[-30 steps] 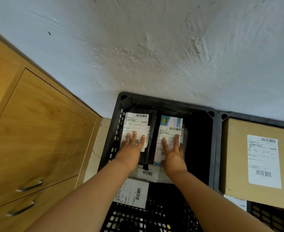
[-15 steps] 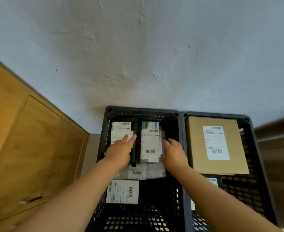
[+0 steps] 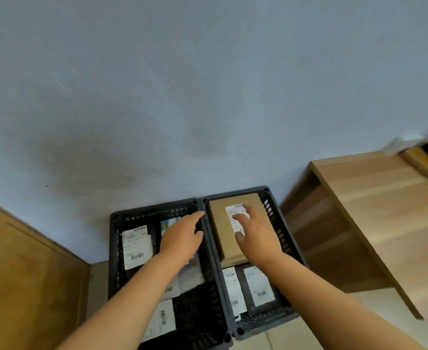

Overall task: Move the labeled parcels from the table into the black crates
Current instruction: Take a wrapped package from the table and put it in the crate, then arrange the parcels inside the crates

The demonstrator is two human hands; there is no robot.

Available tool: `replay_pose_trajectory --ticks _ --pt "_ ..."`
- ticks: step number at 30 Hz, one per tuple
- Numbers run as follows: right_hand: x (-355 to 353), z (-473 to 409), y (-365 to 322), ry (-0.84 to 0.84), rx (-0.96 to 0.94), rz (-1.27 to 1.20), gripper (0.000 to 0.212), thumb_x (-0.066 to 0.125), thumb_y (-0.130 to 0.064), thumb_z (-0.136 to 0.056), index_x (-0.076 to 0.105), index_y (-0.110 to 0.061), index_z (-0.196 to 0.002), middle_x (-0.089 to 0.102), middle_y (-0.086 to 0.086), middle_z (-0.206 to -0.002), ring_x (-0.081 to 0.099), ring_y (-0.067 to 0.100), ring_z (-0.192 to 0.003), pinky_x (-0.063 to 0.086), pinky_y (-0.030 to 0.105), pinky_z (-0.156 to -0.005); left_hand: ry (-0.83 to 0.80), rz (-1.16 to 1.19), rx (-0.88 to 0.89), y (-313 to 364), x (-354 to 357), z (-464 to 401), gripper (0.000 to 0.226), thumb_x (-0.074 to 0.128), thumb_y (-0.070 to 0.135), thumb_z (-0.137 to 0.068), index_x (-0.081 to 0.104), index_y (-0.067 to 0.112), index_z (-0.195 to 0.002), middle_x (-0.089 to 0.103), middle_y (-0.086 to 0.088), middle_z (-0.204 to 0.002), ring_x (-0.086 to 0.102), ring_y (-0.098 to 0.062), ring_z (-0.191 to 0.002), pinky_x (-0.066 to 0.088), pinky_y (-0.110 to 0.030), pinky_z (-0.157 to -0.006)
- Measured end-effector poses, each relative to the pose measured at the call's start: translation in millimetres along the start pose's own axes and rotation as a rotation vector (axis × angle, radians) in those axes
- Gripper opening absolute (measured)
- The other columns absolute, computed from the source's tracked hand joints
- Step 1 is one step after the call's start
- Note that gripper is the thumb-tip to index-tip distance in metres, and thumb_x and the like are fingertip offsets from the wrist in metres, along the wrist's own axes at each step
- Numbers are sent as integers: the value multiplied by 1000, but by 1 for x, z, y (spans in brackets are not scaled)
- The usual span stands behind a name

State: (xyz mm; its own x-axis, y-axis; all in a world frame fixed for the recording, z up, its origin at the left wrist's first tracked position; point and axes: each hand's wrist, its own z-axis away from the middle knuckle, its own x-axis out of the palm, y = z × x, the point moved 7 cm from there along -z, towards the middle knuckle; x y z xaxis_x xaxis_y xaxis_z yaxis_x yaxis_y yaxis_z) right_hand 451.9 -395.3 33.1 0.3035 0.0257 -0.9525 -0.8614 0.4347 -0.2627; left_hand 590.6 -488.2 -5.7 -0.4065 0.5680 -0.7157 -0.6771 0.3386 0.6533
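Note:
Two black crates stand side by side on the floor against the wall. The left crate holds several labeled parcels, one with a white label at its far left. My left hand hovers over this crate with fingers apart, holding nothing. In the right crate lies a brown cardboard box with a white label, and two smaller labeled parcels lie nearer me. My right hand is above the cardboard box, fingers spread, empty.
A wooden cabinet stands left of the crates. A wooden table stands to the right, with blurred parcels at its far end. A pale wall rises behind the crates.
Both hands have lifted off the parcels in the left crate and swung right; my right hand is now over the cardboard box. The view has pulled back, and the table has come into sight.

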Motion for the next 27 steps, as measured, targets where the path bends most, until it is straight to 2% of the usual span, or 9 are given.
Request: replay_pose_trajectory --ticks 4,8,13,17,23,27 --pt "-52 28 36 91 32 12 41 49 -17 -94 50 -23 -134 26 1 -154 37 20 -133 39 30 -102 -5 -29 136 71 10 0 50 46 19 -95 37 31 -142 50 6 -136 52 -11 -117 43 -24 -91" --pt "-98 62 90 174 69 11 39 50 -17 -92 55 -21 -130 36 2 -149 43 21 -129 39 33 -102 -32 -107 224 149 33 0 45 45 19 -94 45 28 -138 53 4 -133 53 -14 -114 46 -29 -93" --pt "-150 119 196 246 133 4 43 47 -20 -94 47 -23 -137 42 -4 -143 43 16 -127 39 30 -102 -60 -161 326 261 87 12 42 46 19 -94 48 27 -136 48 6 -138 52 -17 -119 47 -32 -91" --pt "-191 169 299 267 202 45 45 48 -22 -92 44 -24 -138 51 -2 -133 48 20 -120 43 33 -96 -52 -176 391 358 145 29 43 50 24 -93 47 27 -136 49 6 -138 49 -13 -121 42 -30 -98" --pt "-246 242 435 346 297 86 46 47 -22 -96 40 -26 -141 49 -7 -137 45 14 -125 40 27 -98 -78 -158 484 483 232 50 40 50 26 -93 49 30 -133 52 8 -133 54 -12 -113 46 -25 -85" --pt "-269 273 506 352 362 52 45 46 -22 -97 40 -26 -141 48 -7 -138 47 14 -123 43 27 -93 -107 -109 503 540 277 54 41 50 26 -94 48 31 -134 50 9 -137 50 -8 -121 40 -18 -80"
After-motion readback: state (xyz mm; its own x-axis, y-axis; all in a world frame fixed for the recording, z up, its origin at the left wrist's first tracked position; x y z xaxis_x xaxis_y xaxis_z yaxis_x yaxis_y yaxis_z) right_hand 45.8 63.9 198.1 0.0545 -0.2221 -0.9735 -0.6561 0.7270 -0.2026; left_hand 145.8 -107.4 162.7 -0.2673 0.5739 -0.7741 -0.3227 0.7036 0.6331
